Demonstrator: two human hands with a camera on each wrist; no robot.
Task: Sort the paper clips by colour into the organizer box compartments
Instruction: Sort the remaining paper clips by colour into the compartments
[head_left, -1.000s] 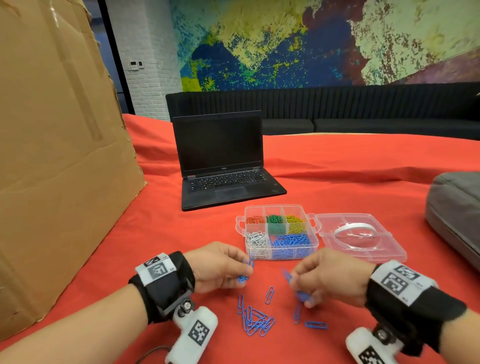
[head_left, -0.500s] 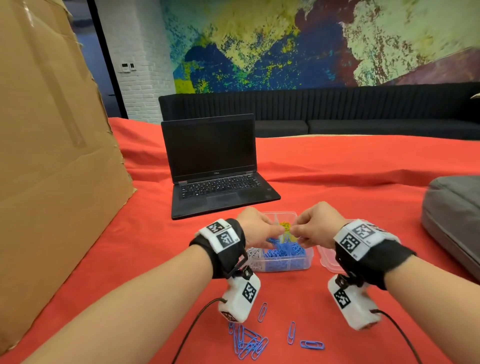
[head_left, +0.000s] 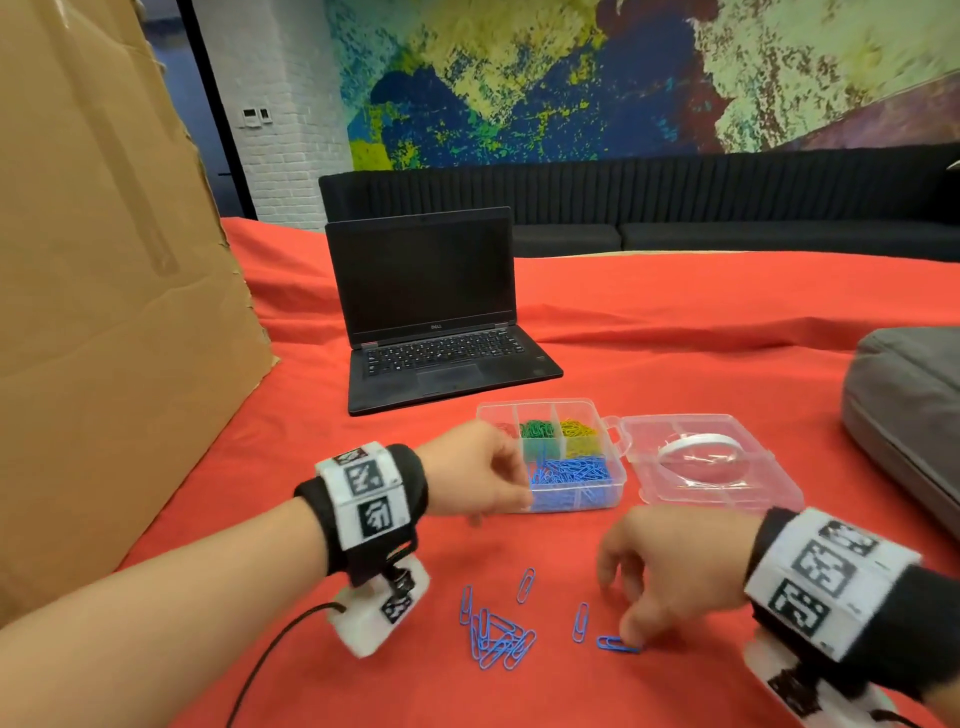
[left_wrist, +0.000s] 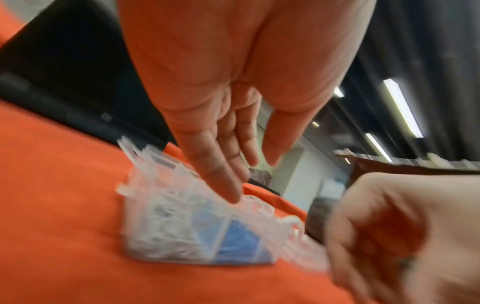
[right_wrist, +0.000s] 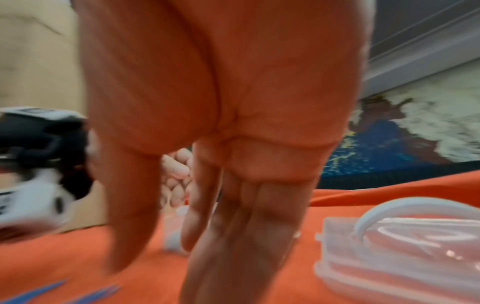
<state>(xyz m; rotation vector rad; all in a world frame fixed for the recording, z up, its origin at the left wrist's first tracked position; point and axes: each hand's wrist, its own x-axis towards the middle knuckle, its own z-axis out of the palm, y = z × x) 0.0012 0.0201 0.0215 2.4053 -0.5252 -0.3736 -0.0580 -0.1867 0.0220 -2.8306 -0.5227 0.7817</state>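
A single blue paper clip (head_left: 617, 644) lies flat on the red table (head_left: 675, 332), its long axis running left to right, right under the fingertips of the right hand (head_left: 670, 582). That hand reaches down with fingers extended toward it; the wrist view is smeared, so whether a fingertip already touches the clip I cannot tell, but nothing is gripped. Just to the clip's left lies another blue clip (head_left: 580, 622), long axis pointing away from the person, and further left a loose pile of blue clips (head_left: 496, 636) with two strays near it.

Beyond them stands the organizer box (head_left: 613, 499), its near right compartment heaped with blue clips, green and yellow ones in the far compartments, white ones in the near left as the left wrist view shows. Its clear lid (head_left: 711, 462) lies open to the right. The left hand (head_left: 480, 478) hovers at the box's left front corner, fingers relaxed and straight, holding nothing.

The right hand is plainly the nearer one to the crosswise clip, so a pinch across its short width looks like the natural pick. The box lies ahead and slightly left of it.
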